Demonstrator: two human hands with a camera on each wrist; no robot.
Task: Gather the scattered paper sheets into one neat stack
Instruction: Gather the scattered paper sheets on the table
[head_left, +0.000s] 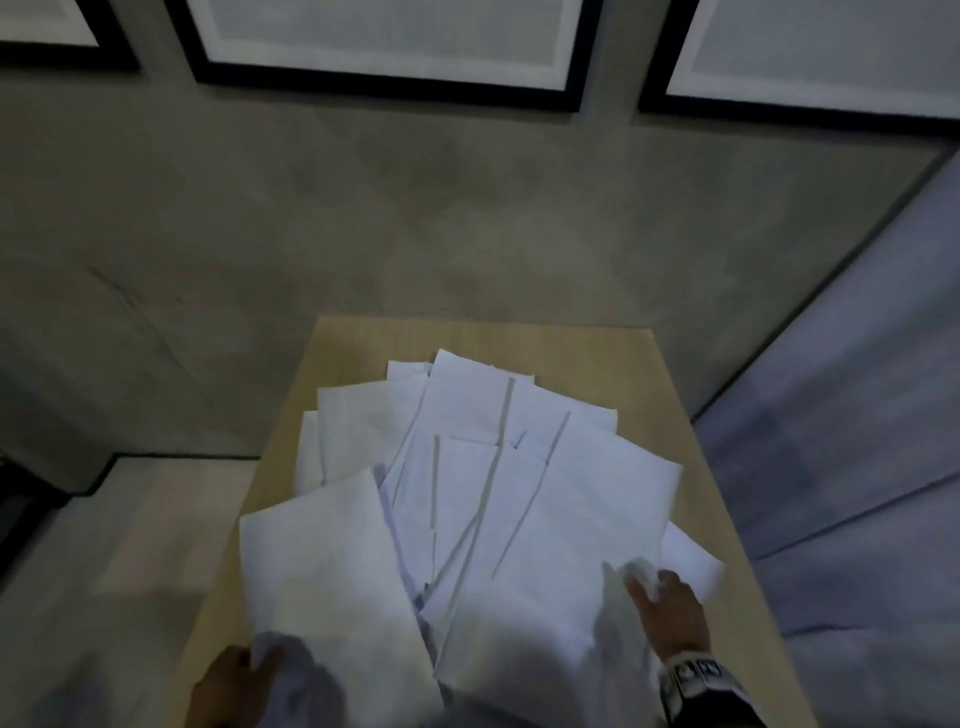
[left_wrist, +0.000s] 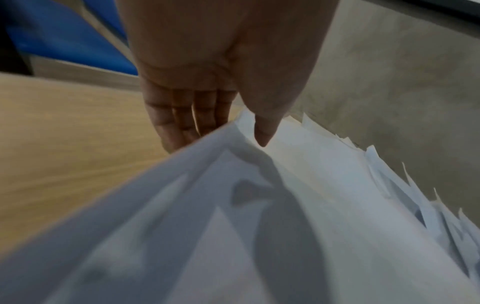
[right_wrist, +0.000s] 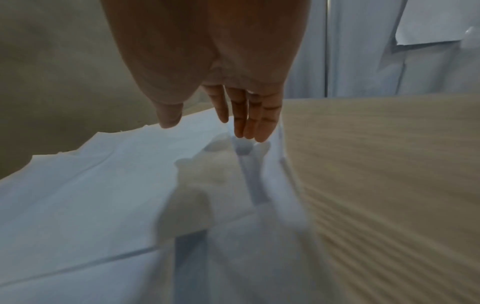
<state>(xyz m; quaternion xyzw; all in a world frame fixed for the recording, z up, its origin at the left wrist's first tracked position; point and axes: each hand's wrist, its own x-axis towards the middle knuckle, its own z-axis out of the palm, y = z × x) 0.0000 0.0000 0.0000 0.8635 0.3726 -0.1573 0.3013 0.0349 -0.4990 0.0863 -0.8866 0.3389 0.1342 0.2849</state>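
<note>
Between the two hands, on the wooden worktop (head_left: 691, 415), lies the pile of paper sheets (head_left: 467, 493), fanned out and overlapping, corners pointing every way. The left hand (head_left: 228, 686) is at the near left corner of the pile. In the left wrist view its fingers (left_wrist: 182, 115) lie straight and close together under the lifted edge, w/ the thumb on top, so it looks like a light pinch on the sheets. The right hand (head_left: 670, 608) is at the right side. Its fingers (right_wrist: 246, 115) are straight and together, tips touching the paper edge, the thumb apart; it grips nothing, as far as I see.

What can go wrong, in my opinion: the sheets are thin, smooth and slippery on each other, and the worktop is slick too. If the hands push in too fast, the top sheets may slide over and off the far edge, or buckle and crease instead of lining up. One sheet just right of the right fingers sticks out beyond them; it may be left behind. Some sheets already show fold lines, approx. lengthwise, and they are limp, so edges can curl under the fingers.
</note>
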